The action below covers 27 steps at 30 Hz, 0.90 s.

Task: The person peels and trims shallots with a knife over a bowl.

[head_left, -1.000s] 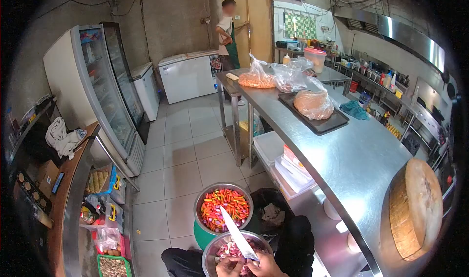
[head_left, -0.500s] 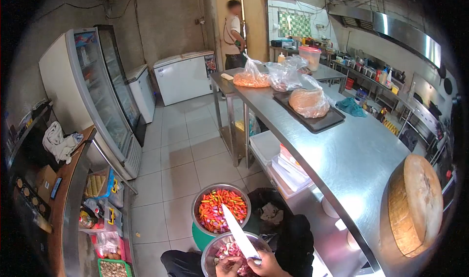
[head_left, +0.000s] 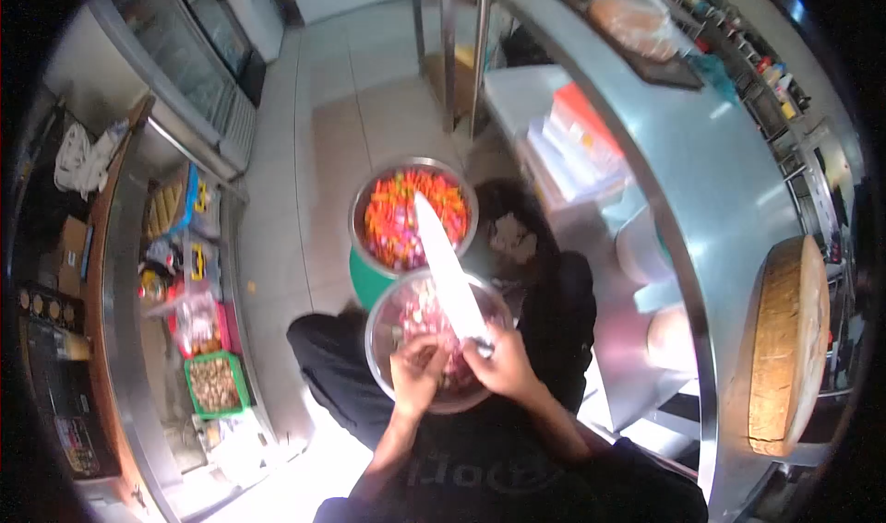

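Observation:
In my lap sits a steel bowl (head_left: 380, 325) with purplish-red pieces, perhaps onions. My right hand (head_left: 503, 362) grips a large knife (head_left: 441, 263) by its handle over this bowl, the blade pointing up and away. Close to its left, my left hand (head_left: 420, 371) has its fingertips pinched together above the bowl; whatever is between them is too small to name. Just beyond, a second steel bowl (head_left: 360, 211) holds red and orange chillies (head_left: 401, 211) with some purple pieces, and the knife tip overlaps it in view. A green surface (head_left: 367, 279) shows under that bowl.
A steel table (head_left: 688, 136) runs along the right, bearing a round wooden block (head_left: 784, 348) and a tray (head_left: 669, 71) with a bagged item. Plastic tubs stand on its lower shelf. Left are a shelf with a green basket (head_left: 217, 385) and a glass-door fridge (head_left: 171, 53). A dark bin is beside the bowls.
The view has tilted down, so the bowls, my hands and my lap show higher in the frame. The person at the back is out of view. The knife stays in my right hand.

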{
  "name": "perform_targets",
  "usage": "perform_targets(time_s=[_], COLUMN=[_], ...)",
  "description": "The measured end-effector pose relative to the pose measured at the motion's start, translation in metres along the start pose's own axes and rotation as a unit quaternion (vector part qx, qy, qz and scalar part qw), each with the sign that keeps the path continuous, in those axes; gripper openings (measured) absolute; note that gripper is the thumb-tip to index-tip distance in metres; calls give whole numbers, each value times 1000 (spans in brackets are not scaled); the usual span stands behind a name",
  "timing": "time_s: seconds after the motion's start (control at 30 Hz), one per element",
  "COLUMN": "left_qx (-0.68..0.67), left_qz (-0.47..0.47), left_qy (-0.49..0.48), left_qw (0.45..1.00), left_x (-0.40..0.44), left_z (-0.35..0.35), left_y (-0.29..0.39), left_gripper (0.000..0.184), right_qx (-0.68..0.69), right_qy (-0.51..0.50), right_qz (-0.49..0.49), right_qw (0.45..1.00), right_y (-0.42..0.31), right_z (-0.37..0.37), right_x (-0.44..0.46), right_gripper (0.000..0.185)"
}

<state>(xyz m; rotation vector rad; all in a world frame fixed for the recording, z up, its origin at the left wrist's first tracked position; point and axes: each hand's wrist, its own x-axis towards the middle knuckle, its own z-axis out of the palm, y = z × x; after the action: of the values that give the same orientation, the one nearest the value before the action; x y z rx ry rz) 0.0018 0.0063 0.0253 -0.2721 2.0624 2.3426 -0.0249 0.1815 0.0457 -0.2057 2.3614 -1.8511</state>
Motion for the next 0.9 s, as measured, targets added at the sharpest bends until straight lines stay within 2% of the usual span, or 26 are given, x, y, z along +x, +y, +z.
perform_targets(time_s=[0.03,0.07,0.1,0.17,0.27,0.3,0.43,0.63,0.73,0.83,0.9], left_qx=[-35,-66,-98,-97,-101,-106,-104,-103,-118,-114,-118], left_qz=[5,-34,-67,-49,-30,-27,-20,-39,-57,-51,-90], left_qy=[-1,6,11,15,13,13,15,-15,-10,-8,16], left_qw=[999,997,993,994,994,994,994,994,991,992,989], left_x=[1,-2,-3,1,1,2,4,2,0,1,2], left_z=[0,-1,-3,-4,-2,-1,1,-3,1,3,4], left_y=[-3,-5,-6,-6,-2,-1,-2,-4,-2,-1,0], left_gripper=[19,19,19,19,19,20,19,19,19,22,25], right_qx=[79,34,17,-17,0,-19,-21,-24,-22,-50,-61], right_qy=[4,-8,-2,13,-12,-7,9,36,47,60,64], right_qz=[60,64,36,-19,57,7,-86,-93,-76,-107,-107], right_qw=[995,997,999,1000,998,1000,996,995,996,991,990], right_y=[1,6,8,11,3,-2,-19,-9,-17,-16,-11], right_z=[2,-1,0,1,-2,-3,-1,5,6,6,8], right_x=[0,-1,-1,0,-1,1,7,6,7,9,9], right_gripper=[31,34,29,21,39,36,27,22,22,23,23])
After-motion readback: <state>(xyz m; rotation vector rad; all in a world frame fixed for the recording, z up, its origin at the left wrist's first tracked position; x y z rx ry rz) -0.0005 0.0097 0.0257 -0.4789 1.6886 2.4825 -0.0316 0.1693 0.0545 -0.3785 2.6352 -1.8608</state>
